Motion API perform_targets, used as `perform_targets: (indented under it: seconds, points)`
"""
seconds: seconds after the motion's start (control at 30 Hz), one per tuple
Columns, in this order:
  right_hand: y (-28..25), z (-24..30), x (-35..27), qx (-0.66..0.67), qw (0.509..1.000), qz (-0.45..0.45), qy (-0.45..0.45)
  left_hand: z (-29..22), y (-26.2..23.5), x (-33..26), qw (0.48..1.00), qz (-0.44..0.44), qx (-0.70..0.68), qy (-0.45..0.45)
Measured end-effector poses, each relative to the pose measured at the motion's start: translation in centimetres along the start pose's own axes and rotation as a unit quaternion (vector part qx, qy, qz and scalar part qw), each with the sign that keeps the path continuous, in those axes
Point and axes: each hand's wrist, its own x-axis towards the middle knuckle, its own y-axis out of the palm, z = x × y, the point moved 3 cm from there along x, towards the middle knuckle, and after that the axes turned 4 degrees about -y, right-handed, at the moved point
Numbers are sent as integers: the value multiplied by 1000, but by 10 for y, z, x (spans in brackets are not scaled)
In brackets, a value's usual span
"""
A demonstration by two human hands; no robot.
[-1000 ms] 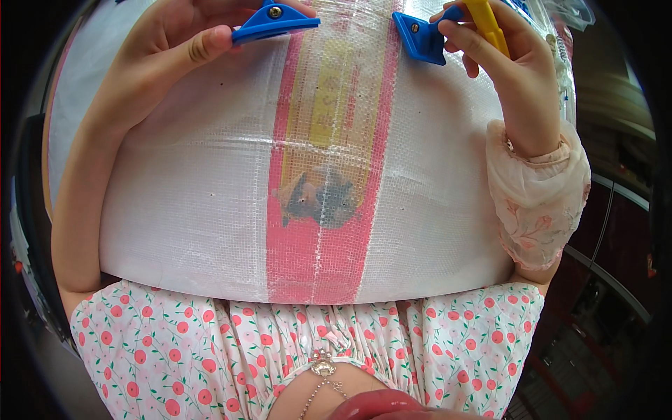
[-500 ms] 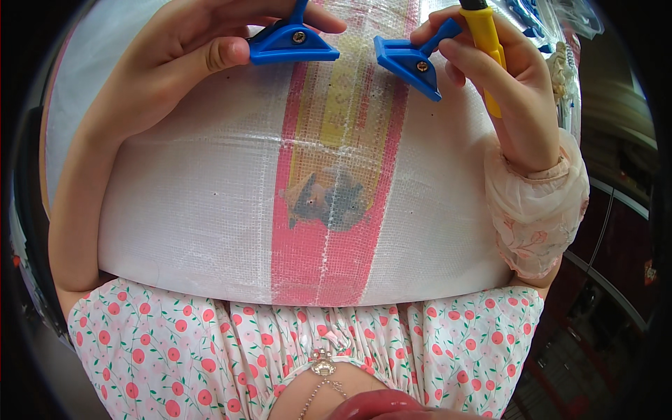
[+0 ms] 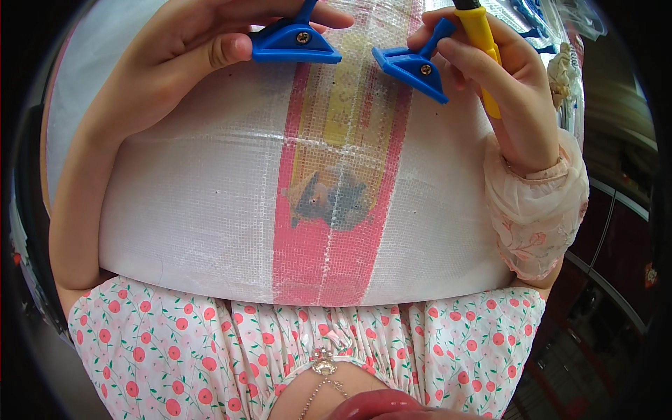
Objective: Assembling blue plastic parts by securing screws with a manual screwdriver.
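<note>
My left hand (image 3: 183, 64), at the far left of the table, is closed on a blue plastic piece (image 3: 290, 47). That piece has a flat base, a raised stem and a screw in its side; its upper end runs out of the picture. To its right, my right hand (image 3: 518, 87) pinches a similar blue plastic piece (image 3: 414, 68) by its stem, tilted, with a screw head showing. A yellow-handled tool with a black end (image 3: 481, 35) also rests in my right hand, against the palm; its working tip is out of sight. The two blue pieces are apart.
A woven plastic sheet (image 3: 189, 210), white with a pink and yellow band, covers the table and has a dark worn patch (image 3: 332, 199). Clear plastic bags (image 3: 581, 17) and more blue pieces (image 3: 530, 12) lie at the far right. Dark red cabinets (image 3: 616, 238) stand beyond the right side.
The blue piece in my right hand has tilted slightly, and the yellow-handled tool has shifted a little to the left. My left hand has barely moved and keeps its hold.
</note>
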Motion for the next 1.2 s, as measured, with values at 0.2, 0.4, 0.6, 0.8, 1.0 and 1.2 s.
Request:
perform_targets:
  seconds: [0.2,0.4,0.6,0.8,1.0,1.2]
  points:
    - [1,0,0,-18,1000,-11,24,3,1,1,1000,9,-7,26]
    - [-10,-8,1,-120,992,21,-34,0,4,1,999,3,26,22]
    - [-12,-11,1,-167,983,37,-70,6,-1,3,996,23,42,76]
    - [-12,-8,0,-161,984,33,-67,5,1,4,999,8,2,40]
    - [-9,-12,0,-150,986,37,-61,7,1,1,999,17,13,43]
    - [-9,-13,0,-150,986,38,-61,9,1,1,999,20,14,34]
